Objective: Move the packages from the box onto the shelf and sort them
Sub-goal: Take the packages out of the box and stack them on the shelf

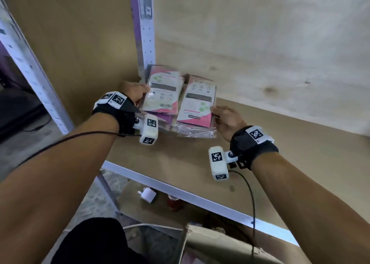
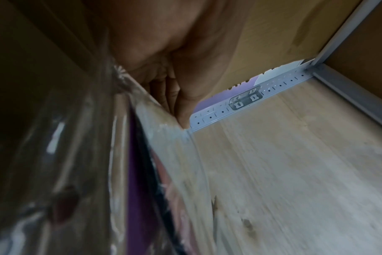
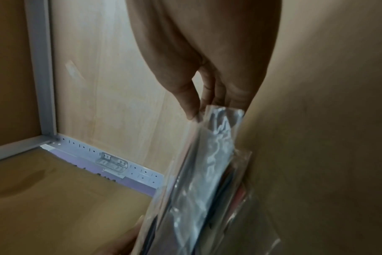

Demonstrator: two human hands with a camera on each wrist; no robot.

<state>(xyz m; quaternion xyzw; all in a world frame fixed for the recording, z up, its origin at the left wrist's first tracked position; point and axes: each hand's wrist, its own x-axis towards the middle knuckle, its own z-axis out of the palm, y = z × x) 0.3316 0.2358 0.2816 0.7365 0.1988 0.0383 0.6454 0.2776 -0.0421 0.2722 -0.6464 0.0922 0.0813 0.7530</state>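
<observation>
Two stacks of flat pink-and-white packages in clear plastic sleeves lie on the wooden shelf (image 1: 260,143), near its back left corner. My left hand (image 1: 138,92) grips the left edge of the left stack (image 1: 162,91); in the left wrist view its fingers (image 2: 183,103) curl over the sleeve edge (image 2: 164,138). My right hand (image 1: 222,117) pinches the right edge of the top package of the right stack (image 1: 197,105). The right wrist view shows thumb and fingers (image 3: 190,103) closed on that clear sleeve (image 3: 209,155). The box is not clearly in view.
A perforated white metal upright (image 1: 147,33) stands at the back corner, another (image 1: 34,67) at the left front. Wooden panels close the back and left side. The shelf's white front rail (image 1: 190,197) runs below my wrists. A white plug (image 1: 148,195) and a red jar (image 1: 174,201) lie on the level below.
</observation>
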